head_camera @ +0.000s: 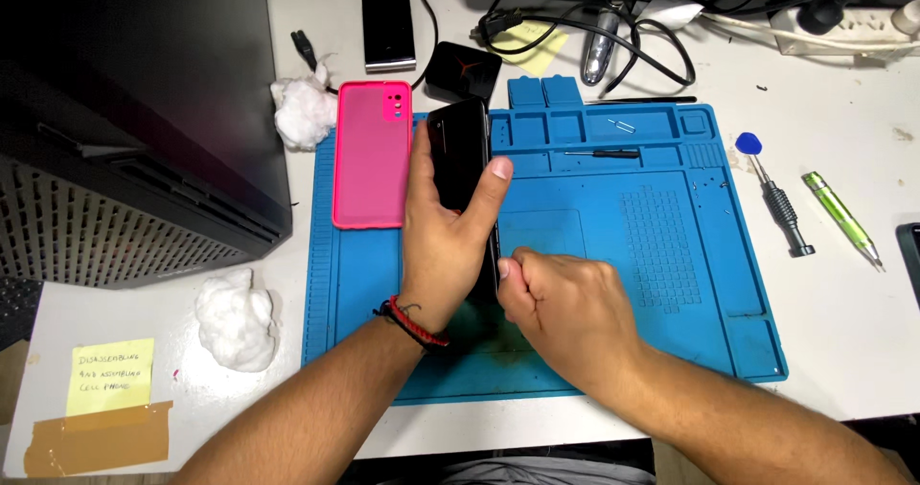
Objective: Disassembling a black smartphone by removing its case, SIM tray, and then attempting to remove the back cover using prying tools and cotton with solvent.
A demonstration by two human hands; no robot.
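**Black phone held on edge over blue mat**

Phone (462, 159): black, gripped upright-ish on its long edge above the mat's (671, 351) left-centre. Top end points to 12 o'clock, lower end hidden between the hands.

Left hand (443, 245): wrapped around the phone from behind, thumb pressed on the right edge, fingers on the far side. Red-and-black band at the wrist.

Right hand (565, 308): closed in a fist-like pinch against the phone's lower right edge, at 4 o'clock from the left hand. What the fingertips hold, if anything, cannot be told.

Around:
- Pink case (372, 154), lying flat on the mat, just beside the phone at 9 o'clock.
- Cotton wad (305, 111) at 10 o'clock, off the mat; a second wad (237, 320) at 8 o'clock.
- Second phone (388, 30), dark, at 12 o'clock on the table.
- Small black box (463, 71) just behind the mat's top edge.
- Screwdriver (781, 202) with blue cap, and green pen-like tool (843, 219), at 3 o'clock, off the mat.
- Yellow note (110, 377) taped at 8 o'clock, far corner.
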